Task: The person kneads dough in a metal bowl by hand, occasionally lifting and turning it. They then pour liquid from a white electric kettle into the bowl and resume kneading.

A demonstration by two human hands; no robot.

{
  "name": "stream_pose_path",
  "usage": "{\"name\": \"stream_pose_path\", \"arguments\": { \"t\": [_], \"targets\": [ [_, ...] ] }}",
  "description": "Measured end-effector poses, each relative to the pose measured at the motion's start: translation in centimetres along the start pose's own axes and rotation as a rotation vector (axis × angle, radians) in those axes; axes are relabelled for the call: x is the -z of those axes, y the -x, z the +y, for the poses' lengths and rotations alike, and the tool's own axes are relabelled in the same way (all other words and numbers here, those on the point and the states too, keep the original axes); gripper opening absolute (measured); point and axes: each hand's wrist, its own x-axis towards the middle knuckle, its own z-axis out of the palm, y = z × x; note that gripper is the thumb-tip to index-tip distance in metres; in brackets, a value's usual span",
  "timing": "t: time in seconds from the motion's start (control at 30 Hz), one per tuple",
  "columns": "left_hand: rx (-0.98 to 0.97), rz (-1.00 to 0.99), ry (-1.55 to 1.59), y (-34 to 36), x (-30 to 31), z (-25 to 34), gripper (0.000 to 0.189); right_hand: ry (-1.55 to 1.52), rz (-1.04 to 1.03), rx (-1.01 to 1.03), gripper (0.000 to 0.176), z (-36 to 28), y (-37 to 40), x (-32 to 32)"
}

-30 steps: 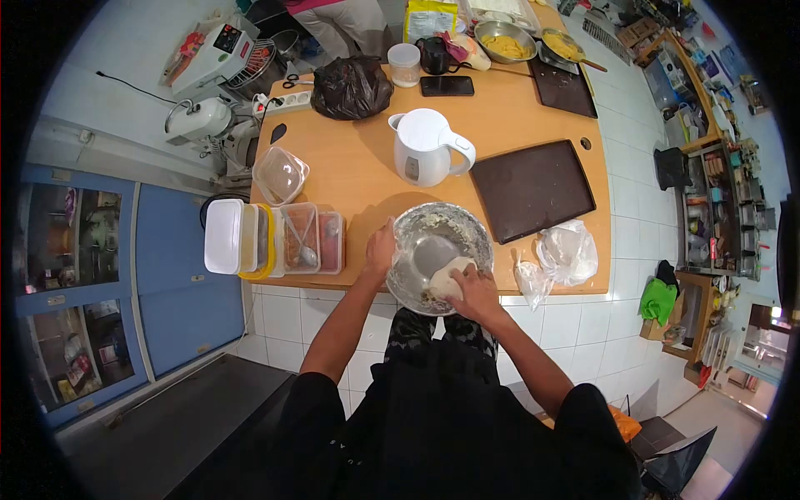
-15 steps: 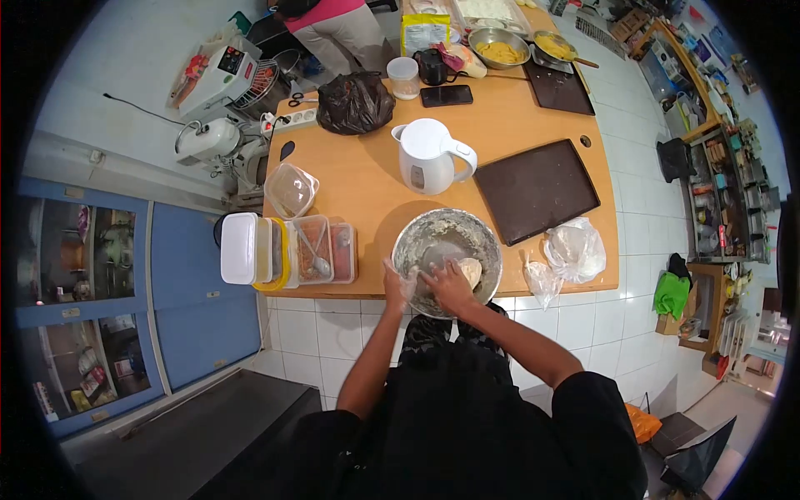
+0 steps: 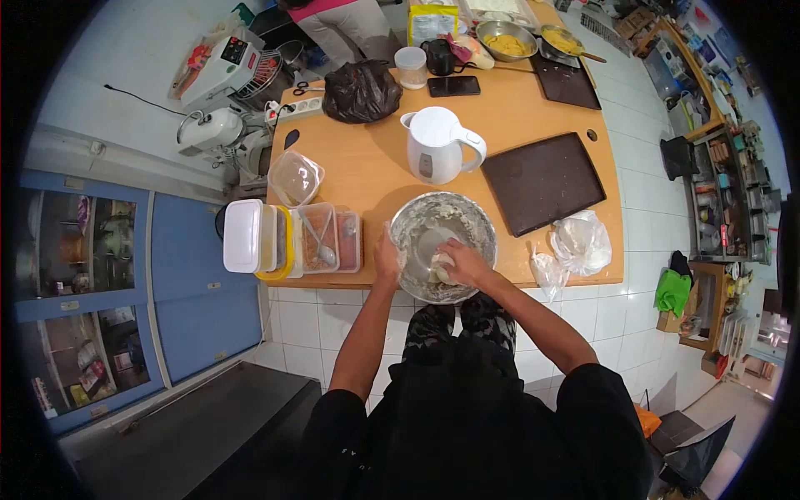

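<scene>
A metal mixing bowl (image 3: pixel 483 223), its inner wall smeared with pale residue, stands at the table's front edge. My left hand (image 3: pixel 387 258) grips the bowl's left side at the rim, its thumb on the inside. Inside the bowl, my right hand (image 3: pixel 465 263) has its fingers closed over a pale lump of dough (image 3: pixel 442 270) near the bottom. Part of the dough is hidden beneath those fingers. Just behind the bowl stands a white electric kettle (image 3: pixel 435 148), handle to the right.
Plastic containers (image 3: pixel 321 250) line the left front edge, one holding a spoon. A dark baking tray (image 3: pixel 543 183) and clear plastic bags (image 3: pixel 582 244) lie at right. Farther back are a black bag (image 3: pixel 361 92), a phone (image 3: pixel 454 86) and bowls of yellow food (image 3: pixel 505 43). A person (image 3: pixel 350 33) stands beyond.
The dough has shifted from the bowl's right side towards its middle, and my right hand now covers it. My left hand has moved up along the bowl's left rim.
</scene>
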Motion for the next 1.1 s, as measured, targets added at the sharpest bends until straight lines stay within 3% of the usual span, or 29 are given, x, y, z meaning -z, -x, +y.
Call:
{"name": "stream_pose_path", "arguments": {
  "t": [0.1, 0.17, 0.23, 0.3, 0.4, 0.5, 0.6, 0.7, 0.8, 0.9, 1.1],
  "targets": [
    [-0.18, 0.062, -0.041, -1.4, -1.3, -2.7, 0.031, 0.243, -0.056, 0.005, 0.042, -1.4, 1.9, 0.8],
    [0.032, -0.069, 0.134, -0.3, 0.6, 2.1, 0.03, 0.377, -0.164, -0.014, 0.039, -4.0, 2.7, 3.3],
    [0.131, -0.119, 0.191, -0.2, 0.9, 2.4, 0.031, 0.459, -0.201, -0.026, 0.036, -4.8, 3.2, 3.5],
    [0.074, -0.085, 0.097, -1.1, -0.4, -0.2, 0.034, 0.497, -0.155, -0.037, 0.035, -4.1, 3.2, 2.5],
    [-0.121, 0.004, -0.184, -0.2, -0.8, 0.6, 0.036, 0.486, -0.042, -0.19, 0.033, -1.5, 1.9, -0.5],
    [-0.039, -0.121, -0.031, -0.3, -0.1, 1.3, 0.034, 0.472, 0.268, -0.079, 0.028, -0.2, 1.8, -2.3],
    [-0.213, -0.043, -0.004, 0.0, -0.2, 1.6, 0.034, 0.6, 0.43, 0.136, 0.025, 0.4, 1.3, -1.8],
    [0.01, -0.112, 0.208, -1.3, -1.0, -0.5, 0.033, 0.419, 0.283, 0.066, 0.02, 2.3, 0.0, -3.4],
    [-0.203, -0.065, -0.23, -0.4, -0.1, 2.4, 0.031, 0.406, 0.343, 0.098, 0.022, 3.7, -1.9, -4.4],
    [-0.118, -0.087, -0.033, -0.7, -0.2, 2.2, 0.034, 0.354, 0.301, 0.114, 0.028, 5.1, -4.6, -5.5],
    [-0.224, 0.003, -0.266, -1.3, -1.1, -0.4, 0.038, 0.368, 0.154, 0.028, 0.042, 6.2, -9.3, -5.2]
  ]
}}
